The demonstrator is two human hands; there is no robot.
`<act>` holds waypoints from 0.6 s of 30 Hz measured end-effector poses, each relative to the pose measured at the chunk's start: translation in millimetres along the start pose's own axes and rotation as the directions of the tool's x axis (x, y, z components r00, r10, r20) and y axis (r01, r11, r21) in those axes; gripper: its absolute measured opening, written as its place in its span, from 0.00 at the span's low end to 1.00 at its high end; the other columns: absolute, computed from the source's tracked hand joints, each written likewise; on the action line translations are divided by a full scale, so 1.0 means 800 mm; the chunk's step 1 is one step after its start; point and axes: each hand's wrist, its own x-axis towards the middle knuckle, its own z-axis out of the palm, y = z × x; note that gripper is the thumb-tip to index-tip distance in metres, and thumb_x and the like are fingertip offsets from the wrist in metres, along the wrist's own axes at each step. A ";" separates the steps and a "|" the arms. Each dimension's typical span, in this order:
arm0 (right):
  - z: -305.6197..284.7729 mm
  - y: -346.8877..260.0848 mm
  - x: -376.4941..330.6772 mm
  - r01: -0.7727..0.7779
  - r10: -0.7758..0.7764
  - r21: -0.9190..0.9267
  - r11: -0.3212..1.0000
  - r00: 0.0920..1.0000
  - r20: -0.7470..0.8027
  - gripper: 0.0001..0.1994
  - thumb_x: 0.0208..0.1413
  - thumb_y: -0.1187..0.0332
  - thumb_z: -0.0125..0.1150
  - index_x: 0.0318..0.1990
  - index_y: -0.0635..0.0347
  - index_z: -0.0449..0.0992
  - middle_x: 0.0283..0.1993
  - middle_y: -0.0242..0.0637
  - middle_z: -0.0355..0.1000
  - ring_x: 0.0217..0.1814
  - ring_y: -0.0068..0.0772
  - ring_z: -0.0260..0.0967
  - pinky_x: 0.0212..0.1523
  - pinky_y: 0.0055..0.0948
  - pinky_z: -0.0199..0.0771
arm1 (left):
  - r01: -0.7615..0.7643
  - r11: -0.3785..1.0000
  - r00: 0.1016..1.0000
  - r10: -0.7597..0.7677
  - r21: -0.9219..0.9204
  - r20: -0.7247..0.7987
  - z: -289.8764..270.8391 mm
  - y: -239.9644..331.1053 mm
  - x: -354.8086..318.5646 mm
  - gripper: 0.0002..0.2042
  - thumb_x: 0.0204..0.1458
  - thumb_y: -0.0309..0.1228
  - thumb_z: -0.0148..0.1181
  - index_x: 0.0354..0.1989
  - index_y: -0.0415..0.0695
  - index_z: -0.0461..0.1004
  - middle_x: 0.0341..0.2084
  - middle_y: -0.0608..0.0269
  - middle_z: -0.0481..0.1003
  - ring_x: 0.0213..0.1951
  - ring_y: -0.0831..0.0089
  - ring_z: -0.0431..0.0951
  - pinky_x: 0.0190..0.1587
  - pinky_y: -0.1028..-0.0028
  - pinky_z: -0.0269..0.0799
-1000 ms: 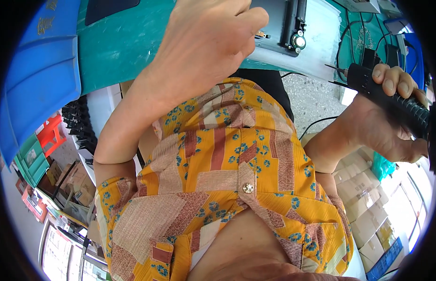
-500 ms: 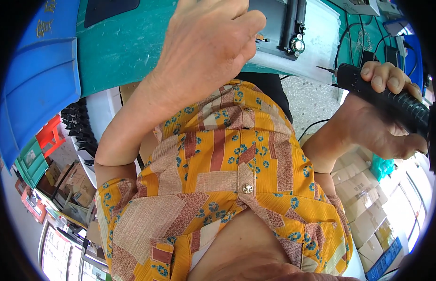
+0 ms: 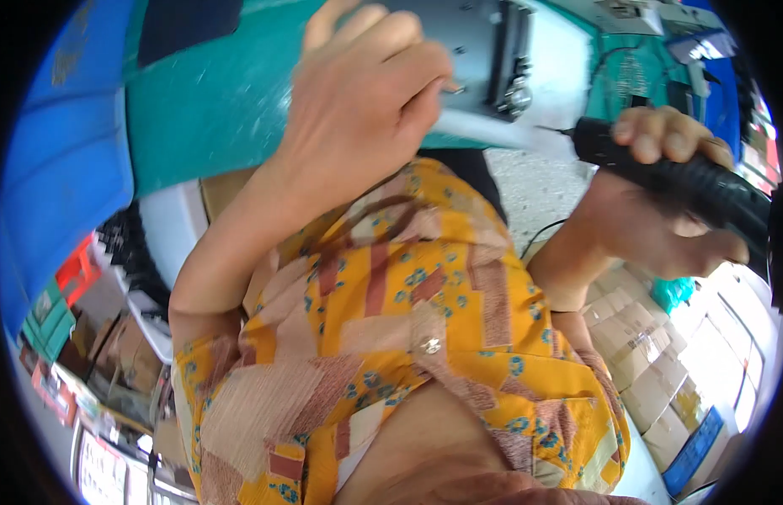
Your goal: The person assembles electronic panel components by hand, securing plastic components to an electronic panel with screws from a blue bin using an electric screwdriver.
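Observation:
A black electric screwdriver [image 3: 673,172] lies across my right hand [image 3: 652,202], its fingers wrapped over the body. The thin bit points left, toward a dark flat panel [image 3: 467,42] on the bench, and looks apart from it. Along the panel's right side runs a black bar [image 3: 509,50] with a round silvery part [image 3: 516,97] at its near end. Over the panel's left edge, my left hand [image 3: 366,93] is closed with bent fingers. Whatever its fingertips pinch, if anything, is hidden.
The green bench top [image 3: 206,118] carries a whitish sheet [image 3: 560,59] under the panel and dark cables at the far right. A blue bin [image 3: 63,151] stands at left. Black parts [image 3: 126,252] sit below the bench edge, and cardboard boxes [image 3: 644,345] are stacked at lower right.
The screwdriver and my right hand have shifted left. My left hand has moved slightly left and down. The whole view has shifted a little and is blurred.

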 end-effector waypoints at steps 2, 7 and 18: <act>0.012 0.009 0.002 0.085 -0.085 -0.012 0.996 0.996 0.011 0.40 0.57 0.30 0.54 0.57 0.61 0.73 0.38 0.41 0.70 0.37 0.38 0.71 0.39 0.41 0.72 | -0.060 0.998 0.987 0.060 0.005 -0.149 -0.007 0.004 -0.004 0.04 0.49 0.24 0.65 0.32 0.45 0.77 0.33 0.58 0.74 0.40 0.58 0.75 0.60 0.53 0.66; 0.032 0.032 -0.014 -0.048 0.017 -0.077 0.996 0.932 -0.361 0.34 0.53 0.41 0.73 0.50 0.61 0.67 0.35 0.42 0.70 0.31 0.36 0.73 0.33 0.36 0.79 | -0.011 1.000 0.999 0.012 0.015 -0.032 0.000 0.015 -0.001 0.04 0.51 0.20 0.61 0.33 0.42 0.75 0.29 0.58 0.69 0.37 0.57 0.73 0.67 0.48 0.60; 0.035 0.029 -0.016 -0.058 -0.014 -0.205 0.977 0.941 -0.337 0.36 0.53 0.37 0.70 0.50 0.62 0.68 0.34 0.42 0.70 0.30 0.39 0.73 0.33 0.38 0.79 | -0.017 0.997 0.997 0.022 0.077 -0.070 -0.003 0.015 -0.010 0.04 0.52 0.20 0.61 0.34 0.42 0.74 0.30 0.56 0.70 0.38 0.56 0.73 0.65 0.50 0.62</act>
